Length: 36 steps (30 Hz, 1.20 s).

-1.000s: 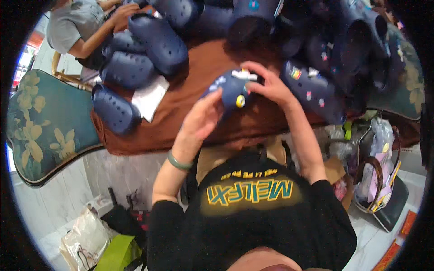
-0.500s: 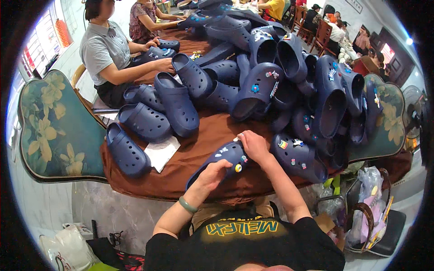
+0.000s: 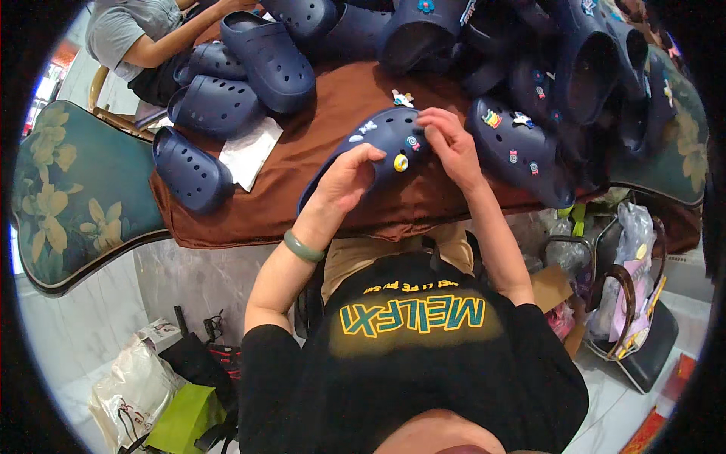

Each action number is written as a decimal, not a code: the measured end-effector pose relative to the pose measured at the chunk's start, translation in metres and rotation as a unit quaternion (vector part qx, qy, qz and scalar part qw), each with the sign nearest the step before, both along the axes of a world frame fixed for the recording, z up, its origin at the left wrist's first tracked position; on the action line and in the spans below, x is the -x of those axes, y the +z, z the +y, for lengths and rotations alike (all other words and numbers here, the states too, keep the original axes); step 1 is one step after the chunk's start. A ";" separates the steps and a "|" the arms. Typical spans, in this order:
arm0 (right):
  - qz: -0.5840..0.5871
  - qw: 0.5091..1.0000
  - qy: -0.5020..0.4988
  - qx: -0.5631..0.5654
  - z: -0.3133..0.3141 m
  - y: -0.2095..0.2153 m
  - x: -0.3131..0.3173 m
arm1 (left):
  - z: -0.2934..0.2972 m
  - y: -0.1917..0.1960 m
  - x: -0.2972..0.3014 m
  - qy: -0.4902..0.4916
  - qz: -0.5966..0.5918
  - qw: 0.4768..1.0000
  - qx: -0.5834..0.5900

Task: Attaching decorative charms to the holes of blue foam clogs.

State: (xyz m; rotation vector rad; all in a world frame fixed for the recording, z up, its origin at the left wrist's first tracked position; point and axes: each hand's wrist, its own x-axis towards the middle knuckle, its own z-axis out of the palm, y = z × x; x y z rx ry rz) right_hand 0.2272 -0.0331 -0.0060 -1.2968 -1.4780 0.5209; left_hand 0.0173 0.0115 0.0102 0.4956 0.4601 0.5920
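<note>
A navy clog [image 3: 387, 136] lies on the brown cloth in front of me, toe toward the right. Its upper carries a yellow round charm, a swirl charm and pale charms. My left hand [image 3: 348, 178] grips the clog's near side, thumb over the top and the other fingers partly hidden. At the toe is my right hand [image 3: 451, 147], fingers loosely bent and slightly apart, with nothing visible in them. A small white charm [image 3: 403, 98] shows at the clog's far edge; whether it is fixed in a hole I cannot tell. Right of my hand sits another decorated clog [image 3: 522, 155].
Undecorated navy clogs [image 3: 193, 170] and white paper [image 3: 249, 155] lie to the left. Clogs [image 3: 423, 38] are heaped at the back. Floral chair backs [image 3: 72, 197] flank the brown-covered table [image 3: 227, 219]. A co-worker's arm [image 3: 162, 49] is at the far left. Bags [image 3: 128, 386] stand below.
My view has tilted down, so the table sits higher in the picture. My right fingers have come off the white charm and are now nearer the toe. The left hand stays at the clog.
</note>
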 end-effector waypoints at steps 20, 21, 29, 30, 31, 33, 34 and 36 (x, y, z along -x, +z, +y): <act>-0.224 0.961 0.023 -0.161 0.008 -0.014 0.018 | -0.004 -0.011 0.006 0.020 0.047 0.999 -0.010; -0.192 0.969 -0.010 -0.153 0.014 -0.016 0.019 | -0.005 -0.008 0.005 0.015 0.043 0.999 -0.013; 0.104 0.988 -0.096 0.061 -0.021 0.006 0.031 | -0.017 0.010 0.001 0.079 0.158 0.982 -0.064; 0.068 0.991 -0.108 0.049 -0.028 0.005 0.033 | -0.019 0.012 0.001 0.078 0.163 0.981 -0.065; 0.067 0.991 -0.108 0.050 -0.034 0.007 0.036 | -0.020 0.010 0.002 0.078 0.162 0.982 -0.063; -0.113 0.987 -0.056 0.095 -0.044 0.011 0.042 | -0.020 0.000 0.003 0.085 0.147 0.983 -0.072; -0.151 0.973 -0.066 0.162 -0.044 0.016 0.049 | -0.019 -0.006 0.005 0.083 0.148 0.983 -0.069; -0.192 0.963 -0.075 0.175 -0.043 0.022 0.060 | -0.019 -0.014 0.013 0.062 0.235 0.958 -0.150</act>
